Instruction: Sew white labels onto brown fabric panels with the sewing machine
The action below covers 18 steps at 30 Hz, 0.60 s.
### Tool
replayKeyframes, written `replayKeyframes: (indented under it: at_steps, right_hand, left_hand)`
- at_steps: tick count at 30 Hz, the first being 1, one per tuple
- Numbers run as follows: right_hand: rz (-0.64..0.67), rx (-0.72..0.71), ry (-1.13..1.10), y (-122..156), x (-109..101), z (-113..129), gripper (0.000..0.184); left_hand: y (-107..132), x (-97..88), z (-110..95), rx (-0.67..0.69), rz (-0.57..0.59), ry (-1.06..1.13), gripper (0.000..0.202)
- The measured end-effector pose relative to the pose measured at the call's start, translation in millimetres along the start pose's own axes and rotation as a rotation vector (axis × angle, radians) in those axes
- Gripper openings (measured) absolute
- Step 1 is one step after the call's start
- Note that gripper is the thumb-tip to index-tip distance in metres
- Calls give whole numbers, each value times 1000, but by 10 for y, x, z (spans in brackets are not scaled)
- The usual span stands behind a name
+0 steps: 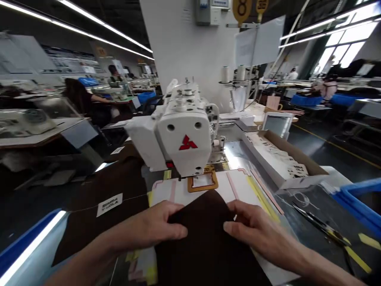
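Note:
A dark brown fabric piece lies on a white sewing template in front of a white sewing machine. My left hand rests on the fabric's left edge with its fingers curled and pressed onto the cloth. My right hand pinches the fabric's right edge between thumb and fingers. An orange rectangular clamp frame sits under the machine head, just beyond the fabric's far edge.
A stack of dark brown fabric with a white label lies at left. A cardboard box of small labels stands at right, scissors and a blue bin beyond. Other people work at distant tables.

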State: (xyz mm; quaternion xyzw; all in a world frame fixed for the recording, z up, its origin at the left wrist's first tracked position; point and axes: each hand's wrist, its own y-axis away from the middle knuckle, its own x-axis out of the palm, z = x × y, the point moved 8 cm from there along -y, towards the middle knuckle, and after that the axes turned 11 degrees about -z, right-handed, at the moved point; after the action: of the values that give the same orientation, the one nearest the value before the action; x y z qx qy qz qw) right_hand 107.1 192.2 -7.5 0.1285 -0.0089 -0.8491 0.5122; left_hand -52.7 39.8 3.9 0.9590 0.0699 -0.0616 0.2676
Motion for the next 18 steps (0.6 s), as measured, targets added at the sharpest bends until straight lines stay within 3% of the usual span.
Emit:
replayKeyframes:
  at_steps: [3,6,11,14,18]
  right_hand:
    - [110,-30,68,-240,115,83,26]
    - [106,26,151,-433,127,27,29]
    - [-29,124,331,-541,-139,-191,40]
    - [-47,159,407,-539,-241,-220,38]
    - [-29,198,466,-599,-291,-182,33]
  left_hand:
    - [-154,11,-95,-24,26,-85,15]
    - [-271,-113,-64,-64,-18,-104,18]
    - [-166,-438,207,-146,-191,-143,35]
    - [-120,-510,274,-152,-279,-185,36]
    - [-236,-562,242,-144,-346,-255,39]
